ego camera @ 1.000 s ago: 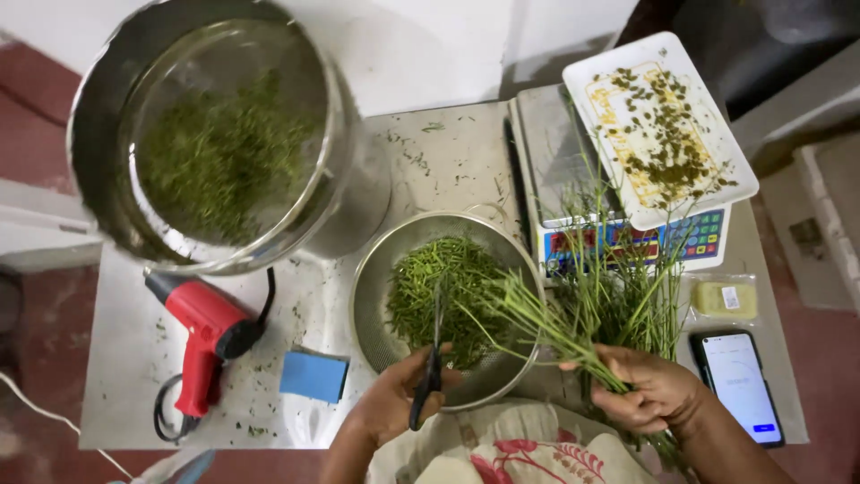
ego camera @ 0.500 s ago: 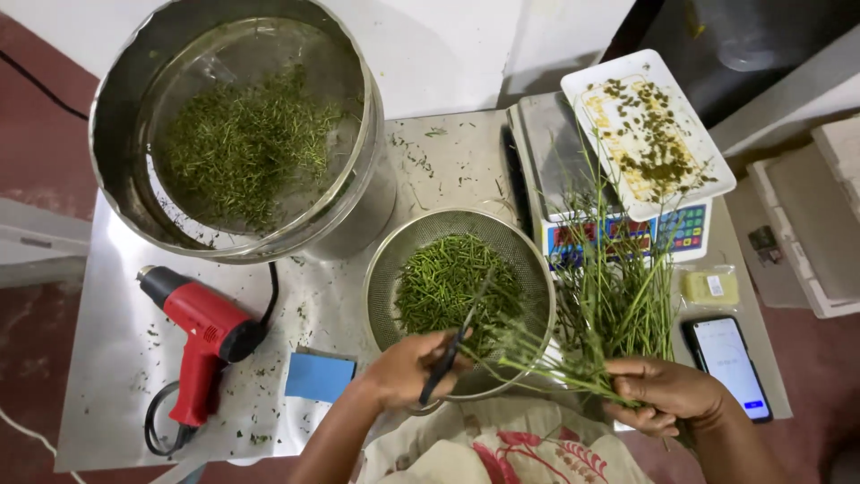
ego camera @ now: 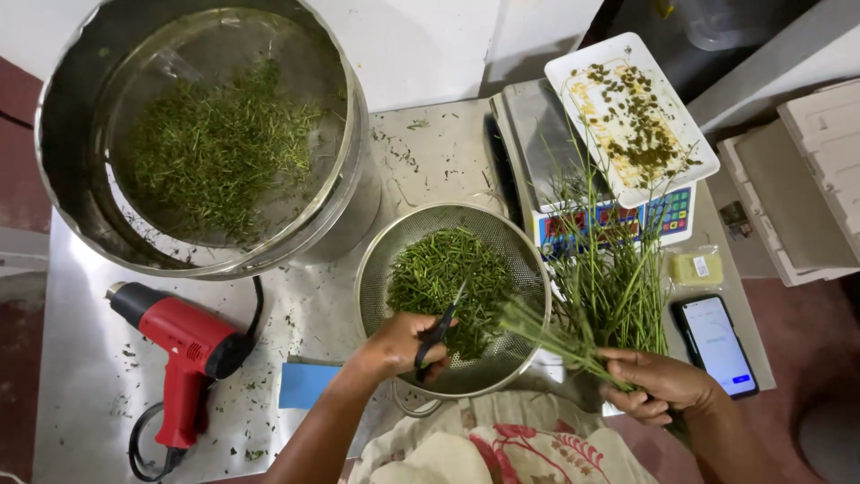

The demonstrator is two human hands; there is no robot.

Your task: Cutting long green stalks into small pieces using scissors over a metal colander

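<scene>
The left hand (ego camera: 399, 345) has a closed grip on the scissors (ego camera: 439, 332) over the strainer (ego camera: 385, 260). The right hand (ego camera: 658, 385) clamps the stem bundle (ego camera: 609, 296), cut ends just beside the blades. Risk: stems fanning beyond the rim drop cuttings onto the bench (ego camera: 90, 358); fingers near blades risk nicking.

Small see-through packet (ego camera: 696, 266) with a yellow block and white label, right of the scale, colourful button panel (ego camera: 614, 220) on the scale's front, black phone (ego camera: 714, 344) below the packet, white screen lit
</scene>
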